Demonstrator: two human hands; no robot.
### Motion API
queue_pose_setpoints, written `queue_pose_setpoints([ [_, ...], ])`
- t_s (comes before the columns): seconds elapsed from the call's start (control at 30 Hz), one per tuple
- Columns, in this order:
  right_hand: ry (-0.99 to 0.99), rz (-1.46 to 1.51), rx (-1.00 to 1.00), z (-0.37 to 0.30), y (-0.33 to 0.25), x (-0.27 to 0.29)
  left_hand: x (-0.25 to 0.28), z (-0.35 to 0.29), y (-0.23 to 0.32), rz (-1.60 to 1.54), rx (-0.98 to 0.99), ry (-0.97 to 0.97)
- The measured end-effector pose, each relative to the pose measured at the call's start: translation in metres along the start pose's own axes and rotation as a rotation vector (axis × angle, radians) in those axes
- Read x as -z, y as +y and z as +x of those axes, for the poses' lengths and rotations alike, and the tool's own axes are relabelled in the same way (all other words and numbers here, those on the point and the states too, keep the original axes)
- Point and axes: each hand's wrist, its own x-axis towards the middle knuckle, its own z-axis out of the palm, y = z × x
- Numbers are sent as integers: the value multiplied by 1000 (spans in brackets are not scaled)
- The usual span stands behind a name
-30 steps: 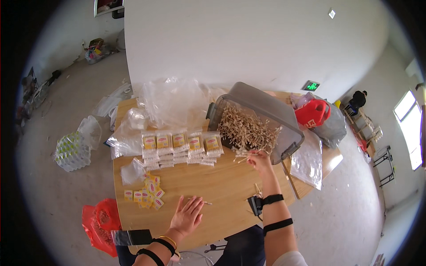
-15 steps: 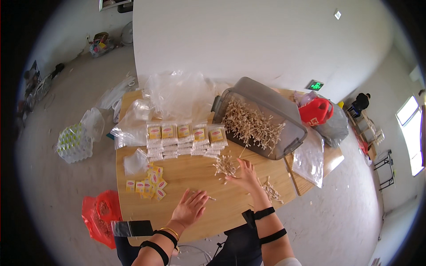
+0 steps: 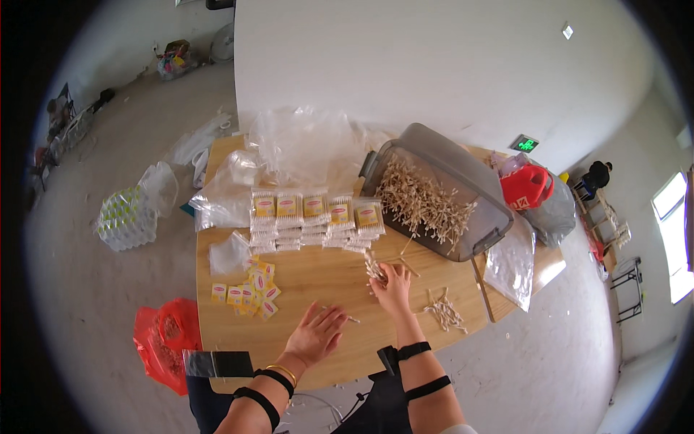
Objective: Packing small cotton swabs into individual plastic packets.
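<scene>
Your right hand [image 3: 391,288], earlier spread, clamps cotton swabs [image 3: 371,267] at its eleven o'clock, gathering them; your left hand [image 3: 315,337] lies flat.

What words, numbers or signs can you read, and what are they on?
None I can read out to you:
Loose yellow-and-white cards: reddish oval labels, too small.
Stacked swab packs: reddish ovals on yellow, too small.
Red jug: pale marking, blurred.
Wall sign: glowing green shapes, too blurred.
</scene>
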Motion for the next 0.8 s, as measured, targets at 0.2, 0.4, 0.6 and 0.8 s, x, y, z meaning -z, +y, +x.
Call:
queue_pose_setpoints([
  [0.2, -126, 125, 162, -48, -40, -4, 1, -5, -3, -68, 70, -46],
  [0.4, -255, 167, 323, -74, -65, 1, 8, 6, 2, -17, 194, -42],
  [0.6, -251, 165, 464, -78, -59, 27, 5, 1, 1, 47, 230, -103],
  [0.8, -145, 80, 449, -88, -35, 29, 0, 4, 3, 79, 218, -44],
])
